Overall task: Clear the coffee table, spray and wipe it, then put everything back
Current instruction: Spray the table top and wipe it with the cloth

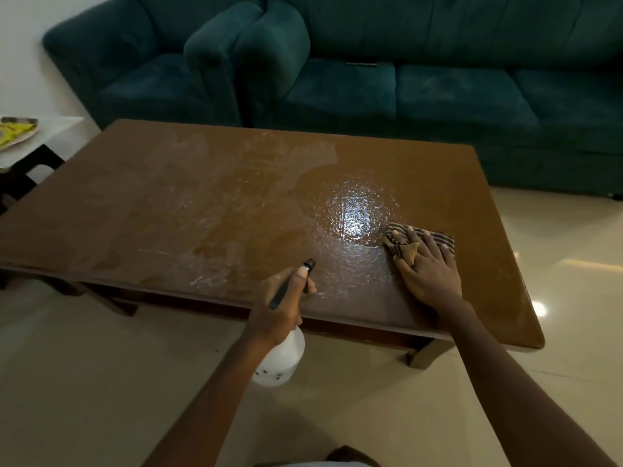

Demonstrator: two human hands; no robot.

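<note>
Teal sofa (438, 96) behind coffee table (168, 214); brown top wet and streaked. Left hand (283, 305) grips white spray bottle (283, 358) by the neck at the front edge, contents not discernible; right hand (428, 267), fingers spread, presses striped cloth (438, 239) flat on the top's right side. Plate (17, 133) holding something yellow, far left.

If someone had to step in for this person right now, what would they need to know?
Left hand: grips the white spray bottle at the near table edge.
Right hand: fingers flat, pressing the striped cloth onto the coffee table.
Done: the top is cleared and sprayed; a wet patch lies beside the cloth, with smears across the left part.
Left: finish wiping, then put everything back. Only a plate on the side table is in view.
</note>
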